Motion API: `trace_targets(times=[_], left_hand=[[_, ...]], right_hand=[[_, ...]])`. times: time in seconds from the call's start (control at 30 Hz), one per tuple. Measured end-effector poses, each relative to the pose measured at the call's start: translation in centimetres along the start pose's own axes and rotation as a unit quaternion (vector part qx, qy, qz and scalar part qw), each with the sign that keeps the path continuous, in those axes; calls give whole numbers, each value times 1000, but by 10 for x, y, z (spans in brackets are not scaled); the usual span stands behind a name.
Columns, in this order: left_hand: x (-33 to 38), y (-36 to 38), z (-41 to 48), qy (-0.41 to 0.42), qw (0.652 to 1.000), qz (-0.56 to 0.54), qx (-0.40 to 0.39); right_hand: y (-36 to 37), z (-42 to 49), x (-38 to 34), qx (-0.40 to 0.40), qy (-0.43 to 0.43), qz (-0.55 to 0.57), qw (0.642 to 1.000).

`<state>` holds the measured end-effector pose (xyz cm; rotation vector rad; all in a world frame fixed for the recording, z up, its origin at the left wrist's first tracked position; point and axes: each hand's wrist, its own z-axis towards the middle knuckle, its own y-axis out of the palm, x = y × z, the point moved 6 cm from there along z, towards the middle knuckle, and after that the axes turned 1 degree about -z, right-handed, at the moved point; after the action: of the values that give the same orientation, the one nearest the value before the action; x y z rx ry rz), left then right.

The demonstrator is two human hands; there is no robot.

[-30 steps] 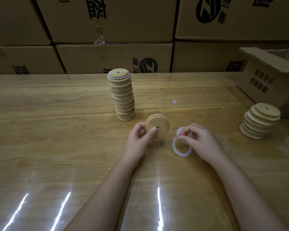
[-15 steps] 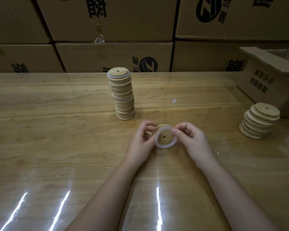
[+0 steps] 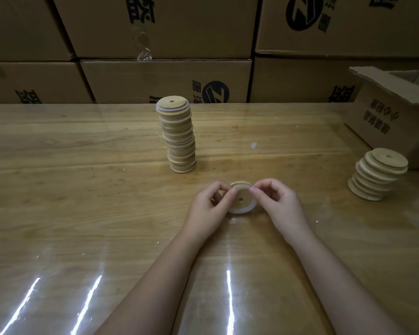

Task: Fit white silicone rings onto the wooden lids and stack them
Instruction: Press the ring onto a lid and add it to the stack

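Ring (image 3: 246, 210) now around edge-up lid (image 3: 238, 193)

A wide wooden table (image 3: 58, 189) fills the lower view, its planks under a glossy clear covering that throws back long white streaks of light (image 3: 229, 298) near the front. Behind it, stacked brown cardboard cartons (image 3: 165, 78) form a wall, printed with black characters and a round black logo (image 3: 215, 92). Loose clear tape (image 3: 143, 48) hangs from one carton. At the right, an open cardboard box (image 3: 382, 117) stands on the table. A small pale fleck (image 3: 253, 145), perhaps a scrap, lies mid-table. The light is dim.
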<state>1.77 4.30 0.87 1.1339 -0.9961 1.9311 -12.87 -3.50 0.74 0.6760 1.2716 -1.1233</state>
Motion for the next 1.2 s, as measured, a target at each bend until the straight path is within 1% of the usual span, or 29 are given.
trace_targets(times=[0.07,0.23,0.4,0.57,0.67,0.8,0.97,1.2], left_hand=[[-1,0,-1,6,1000,14,0],[-1,0,-3,20,997,73,11],[1,-1,-3,26,997,72,22],[2,0,-3,34,993,112,14],[3,0,-3,35,993,109,15],[3,0,-4,35,994,102,15],[1,-2,-5,30,996,79,17],[1,-2,-5,28,996,77,22]], right_hand=[[1,-1,-3,0,-7,0,1000],[1,-3,-14,-5,-62,-36,997],[0,-2,-9,2,-32,-19,999],[0,-2,-7,-2,-31,-9,999],[1,-2,-9,-11,-39,-6,999],[0,-2,-10,-15,-51,-31,998],[0,-2,-8,-23,-45,-38,998],[-1,0,-8,-33,-43,-42,998]])
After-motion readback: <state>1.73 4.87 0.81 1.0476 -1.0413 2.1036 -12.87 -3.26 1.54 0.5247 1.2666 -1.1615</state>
